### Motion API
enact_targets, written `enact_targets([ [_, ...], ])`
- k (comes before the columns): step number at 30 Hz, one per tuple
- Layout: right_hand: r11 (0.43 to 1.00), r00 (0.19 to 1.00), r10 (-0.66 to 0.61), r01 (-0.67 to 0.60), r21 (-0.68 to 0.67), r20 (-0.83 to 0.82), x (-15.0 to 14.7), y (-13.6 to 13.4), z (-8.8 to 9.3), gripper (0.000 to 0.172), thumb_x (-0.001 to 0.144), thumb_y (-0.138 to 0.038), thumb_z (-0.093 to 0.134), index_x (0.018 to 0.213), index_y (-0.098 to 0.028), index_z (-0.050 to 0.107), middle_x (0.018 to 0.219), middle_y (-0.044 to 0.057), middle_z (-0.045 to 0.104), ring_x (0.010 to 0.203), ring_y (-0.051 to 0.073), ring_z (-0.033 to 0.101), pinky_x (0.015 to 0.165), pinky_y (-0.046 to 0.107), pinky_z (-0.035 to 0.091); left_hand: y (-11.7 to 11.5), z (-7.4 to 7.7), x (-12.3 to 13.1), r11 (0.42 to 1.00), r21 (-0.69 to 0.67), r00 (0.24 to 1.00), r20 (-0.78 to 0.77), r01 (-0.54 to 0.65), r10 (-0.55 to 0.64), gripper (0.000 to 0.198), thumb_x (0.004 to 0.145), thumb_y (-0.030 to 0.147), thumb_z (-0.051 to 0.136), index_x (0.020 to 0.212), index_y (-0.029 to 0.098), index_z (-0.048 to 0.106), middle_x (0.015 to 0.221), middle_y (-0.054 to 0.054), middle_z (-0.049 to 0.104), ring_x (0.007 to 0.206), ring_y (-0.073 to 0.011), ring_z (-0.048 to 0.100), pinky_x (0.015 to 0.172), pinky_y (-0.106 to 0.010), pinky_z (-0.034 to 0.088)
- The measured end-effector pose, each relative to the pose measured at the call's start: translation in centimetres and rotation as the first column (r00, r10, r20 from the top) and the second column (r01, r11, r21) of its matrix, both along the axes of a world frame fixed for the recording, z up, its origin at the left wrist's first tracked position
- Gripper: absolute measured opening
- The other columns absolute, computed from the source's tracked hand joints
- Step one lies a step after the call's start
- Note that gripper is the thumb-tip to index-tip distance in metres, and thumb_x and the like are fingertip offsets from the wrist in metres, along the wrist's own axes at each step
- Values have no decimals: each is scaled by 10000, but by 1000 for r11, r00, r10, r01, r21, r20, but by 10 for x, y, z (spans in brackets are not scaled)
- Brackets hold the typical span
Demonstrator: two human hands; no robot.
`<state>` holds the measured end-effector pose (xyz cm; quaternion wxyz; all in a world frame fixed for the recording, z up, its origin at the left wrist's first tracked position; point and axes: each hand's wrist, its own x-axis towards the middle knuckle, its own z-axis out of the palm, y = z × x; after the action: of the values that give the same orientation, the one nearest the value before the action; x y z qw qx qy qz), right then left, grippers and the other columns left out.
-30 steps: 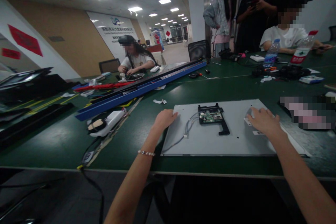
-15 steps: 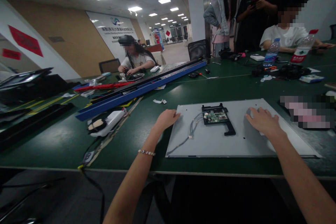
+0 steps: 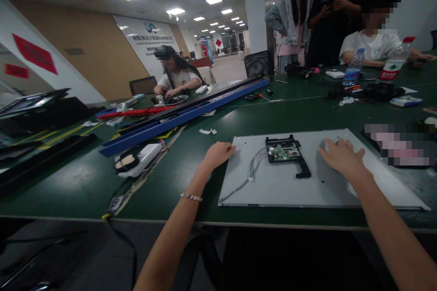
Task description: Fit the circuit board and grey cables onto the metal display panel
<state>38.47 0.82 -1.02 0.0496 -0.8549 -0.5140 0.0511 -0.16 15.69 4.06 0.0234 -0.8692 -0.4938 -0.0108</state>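
A flat pale grey panel (image 3: 332, 195) with small dark holes lies on the green table. On it sits a green circuit board (image 3: 285, 151) in a black bracket (image 3: 305, 167). Thin grey cables (image 3: 251, 168) run from the board toward the panel's near left corner. My left hand (image 3: 220, 153) is at the panel's left edge, its fingers curled and closed against that edge; the fingertips are partly hidden. Over the panel's right half, my right hand (image 3: 343, 158) has its fingers spread, palm down, with nothing in it; some fingertips look in contact with the surface.
A long blue rail (image 3: 184, 120) crosses the table behind. A white device with a black strap (image 3: 139, 160) lies left. A blurred-out tray-like object (image 3: 398, 150) is right of the panel. Two bottles (image 3: 392, 61) stand farther back. Several people are around the table.
The panel, with its board and cables, has slid slightly right and toward me, turning a little. My hands have hardly moved.
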Motion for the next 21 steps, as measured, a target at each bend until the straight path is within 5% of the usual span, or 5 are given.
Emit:
enact_targets([
  [7,998,998,54,-55,-42,-29,-6,0,-2,572,975,-521,218,1431,-229,400,1465,271,357,1349,467,336,936,694,331,17,-3,-10,948,159,954,170,-275,248,288,957,307,401,1038,194,653,1034,-87,703,915,-202,660,787,-265,478],
  [14,997,999,46,-46,-59,2,-14,-1,-1,596,986,-522,178,1457,-213,374,1489,291,325,1373,472,303,970,696,292,56,-6,-26,964,149,975,64,-222,214,401,895,131,426,1261,130,591,1335,-131,583,1251,-209,529,1070,-301,380],
  [21,997,999,52,-52,-58,6,-19,0,2,601,988,-504,183,1475,-199,359,1509,304,294,1383,486,277,975,704,277,85,-5,-16,932,160,943,-11,-326,331,342,914,153,382,1085,128,677,1129,-164,683,1099,-244,628,958,-335,469],
])
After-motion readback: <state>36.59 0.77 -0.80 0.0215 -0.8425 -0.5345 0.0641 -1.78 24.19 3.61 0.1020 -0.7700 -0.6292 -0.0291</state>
